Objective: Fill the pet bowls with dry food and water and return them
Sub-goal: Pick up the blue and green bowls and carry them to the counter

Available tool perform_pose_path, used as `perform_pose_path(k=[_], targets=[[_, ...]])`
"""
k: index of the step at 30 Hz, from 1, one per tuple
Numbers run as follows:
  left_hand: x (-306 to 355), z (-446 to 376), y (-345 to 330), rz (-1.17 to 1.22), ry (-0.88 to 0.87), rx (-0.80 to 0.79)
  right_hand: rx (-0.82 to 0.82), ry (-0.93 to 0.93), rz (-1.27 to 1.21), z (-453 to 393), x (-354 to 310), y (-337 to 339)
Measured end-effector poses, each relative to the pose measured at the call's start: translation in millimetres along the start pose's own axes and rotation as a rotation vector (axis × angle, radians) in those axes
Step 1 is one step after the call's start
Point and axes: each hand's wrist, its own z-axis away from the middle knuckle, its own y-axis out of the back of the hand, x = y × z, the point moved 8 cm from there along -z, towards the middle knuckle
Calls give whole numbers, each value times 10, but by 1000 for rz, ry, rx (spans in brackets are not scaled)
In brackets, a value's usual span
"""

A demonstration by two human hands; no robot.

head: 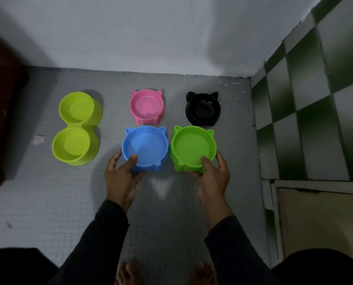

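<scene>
Several cat-eared pet bowls stand on the grey tiled floor. My left hand [121, 173] grips the near rim of the blue bowl [145, 144], thumb inside it. My right hand [211, 174] grips the near rim of the green bowl [193, 144], thumb over the edge. Behind them sit a pink bowl [147, 105] and a black bowl [202, 109]. A lime double bowl [76, 128] lies to the left. All the bowls look empty.
A white wall runs behind the bowls. A green and white checkered wall [315, 99] closes the right side, with a pale door panel [319, 219] below it. Dark wooden furniture [0, 120] stands at the left. My bare feet [165, 274] show at the bottom.
</scene>
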Motion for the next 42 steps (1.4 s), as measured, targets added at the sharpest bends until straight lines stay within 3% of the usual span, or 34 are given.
perform_pose_path(k=[9, 25, 42], targets=[[762, 990, -154, 14, 6, -11, -14, 20, 51, 968, -873, -37], [2945, 3931, -716, -24, -33, -55, -58, 37, 31, 3675, -3240, -12], [4714, 5907, -1353, 104, -214, -183, -184, 251, -131, 5645, -5265, -168]])
